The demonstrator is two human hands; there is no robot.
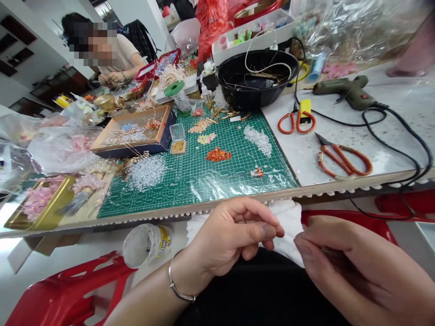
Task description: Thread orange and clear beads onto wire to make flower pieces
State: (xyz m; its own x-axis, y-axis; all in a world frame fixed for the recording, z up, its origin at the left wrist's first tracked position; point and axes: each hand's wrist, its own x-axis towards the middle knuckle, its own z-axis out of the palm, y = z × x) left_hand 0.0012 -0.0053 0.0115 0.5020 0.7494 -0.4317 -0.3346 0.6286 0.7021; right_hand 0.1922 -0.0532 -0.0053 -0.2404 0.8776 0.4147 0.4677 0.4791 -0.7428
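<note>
My left hand (234, 235) is below the table's front edge, thumb and forefinger pinched together on a fine thread or wire too thin to name; a silver bangle (176, 285) circles its wrist. My right hand (343, 258) meets it from the right, fingertips pinched on the same fine strand. Behind both hands lies a piece of white pleated fabric (288, 217) over my lap. On the table above sits a green cutting mat (204, 167) with small heaps of clear beads (146, 172), orange beads (218, 155) and pale beads (257, 138).
A black bowl (258, 79), two orange-handled scissors (297, 121) (343, 158), a glue gun (350, 90) with black cable, a shallow box of trinkets (136, 131), a gold tray (41, 203). A plastic jar (146, 244) lies on a red stool (68, 290). Another person sits at the far left (112, 59).
</note>
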